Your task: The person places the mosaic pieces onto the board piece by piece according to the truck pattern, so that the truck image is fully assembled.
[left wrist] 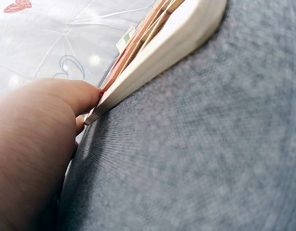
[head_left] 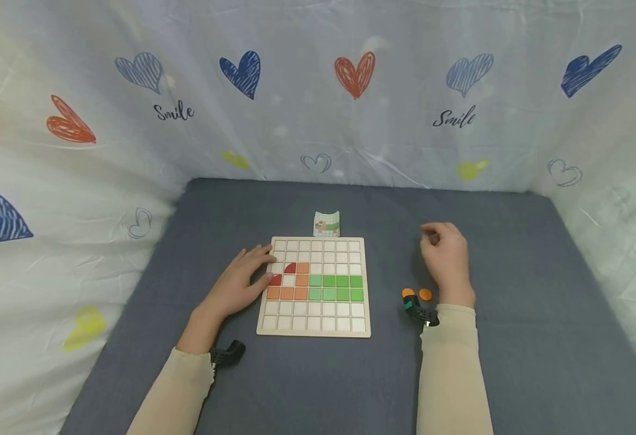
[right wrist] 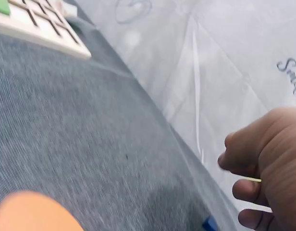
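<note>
Flat and spread, my left hand (head_left: 233, 290) rests along the left edge of the wooden grid board (head_left: 314, 328), its thumb and fingertips touching the rim. The left wrist view shows its thumb (left wrist: 85, 96) against the board's side. Red curved pieces, orange squares and green squares (head_left: 342, 287) fill cells in the board's middle rows. To the right of the board, my right hand (head_left: 445, 257) has curled fingers; whether anything is between them is hidden. A small blue piece (right wrist: 210, 224) shows below its fingers. Two round orange pieces (head_left: 425, 294) lie by the right wrist.
A small printed card (head_left: 326, 225) stands at the board's far edge. Dark grey cloth (head_left: 329, 386) covers the table. A white curtain with hearts (head_left: 318, 127) hangs behind and at the sides. Black wrist devices (head_left: 228, 352) sit on both arms.
</note>
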`<state>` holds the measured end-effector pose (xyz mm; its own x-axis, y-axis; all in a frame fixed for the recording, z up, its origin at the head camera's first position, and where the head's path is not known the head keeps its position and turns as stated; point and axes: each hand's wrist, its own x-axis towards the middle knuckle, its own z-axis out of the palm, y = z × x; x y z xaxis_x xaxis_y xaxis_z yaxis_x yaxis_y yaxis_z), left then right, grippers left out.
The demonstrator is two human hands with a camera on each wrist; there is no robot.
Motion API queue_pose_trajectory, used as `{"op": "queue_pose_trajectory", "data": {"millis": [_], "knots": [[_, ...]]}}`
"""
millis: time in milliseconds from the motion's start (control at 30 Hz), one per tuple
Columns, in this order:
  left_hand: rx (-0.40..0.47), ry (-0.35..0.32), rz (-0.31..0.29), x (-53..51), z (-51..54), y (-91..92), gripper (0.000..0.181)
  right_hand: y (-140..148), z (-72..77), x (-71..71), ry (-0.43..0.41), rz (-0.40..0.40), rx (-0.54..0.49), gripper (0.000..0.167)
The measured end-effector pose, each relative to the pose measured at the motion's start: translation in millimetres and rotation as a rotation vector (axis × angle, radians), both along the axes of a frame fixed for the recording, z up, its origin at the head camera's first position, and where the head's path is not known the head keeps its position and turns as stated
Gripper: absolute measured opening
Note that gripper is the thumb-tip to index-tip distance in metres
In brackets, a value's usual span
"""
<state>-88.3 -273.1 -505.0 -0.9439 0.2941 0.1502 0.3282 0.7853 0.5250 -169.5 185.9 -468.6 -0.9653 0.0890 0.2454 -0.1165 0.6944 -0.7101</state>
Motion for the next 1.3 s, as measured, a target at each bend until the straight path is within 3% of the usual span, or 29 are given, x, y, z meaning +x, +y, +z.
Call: {"op": "queue_pose_trajectory", "data": {"millis": [267, 567, 833, 1300], "knots": [[-0.007, -0.01, 0.001, 0.4, 0.6, -0.9, 0.043, 12, -2.2, 0.0, -0.05, -0.134, 0.002, 0.032], [-0.014, 0.002, -0.007, -1.9, 2.2, 0.0, 0.045, 22, -5.2, 1.0, -0.192, -0.161, 0.034, 0.039], [-0.02, 0.009, -0.003, -2.3, 2.3, 0.1, 0.045, 25, -1.7, 1.8, -0.278, -0.104, 0.11, 0.043], [-0.018, -0.017, -0.005, -2.1, -0.5, -1.2, 0.045, 22, -5.3, 3.2, -0.235, 0.063, 0.08, 0.033]]}}
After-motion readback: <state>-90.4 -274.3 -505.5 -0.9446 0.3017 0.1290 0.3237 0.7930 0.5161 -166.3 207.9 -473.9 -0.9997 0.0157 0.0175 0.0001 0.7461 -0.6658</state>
